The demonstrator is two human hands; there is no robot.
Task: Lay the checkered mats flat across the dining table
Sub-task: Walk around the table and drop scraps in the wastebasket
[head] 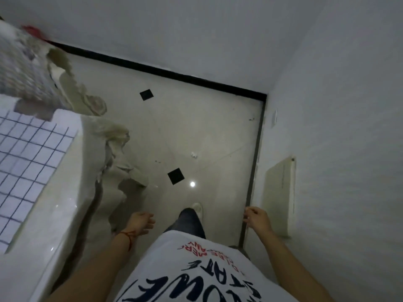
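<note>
Checkered mat [32,153] lies flat on the desk [54,214] at left; left hand [140,223] and right hand [257,219] hang loosely curled, empty, above the floor [196,127].

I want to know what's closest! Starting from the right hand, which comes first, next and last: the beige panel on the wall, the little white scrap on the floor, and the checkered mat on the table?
From the right hand, in the head view:
1. Beige panel, on the wall just to its right.
2. White scrap, on the floor ahead and to the left.
3. Checkered mat, on the table at the far left.
</note>
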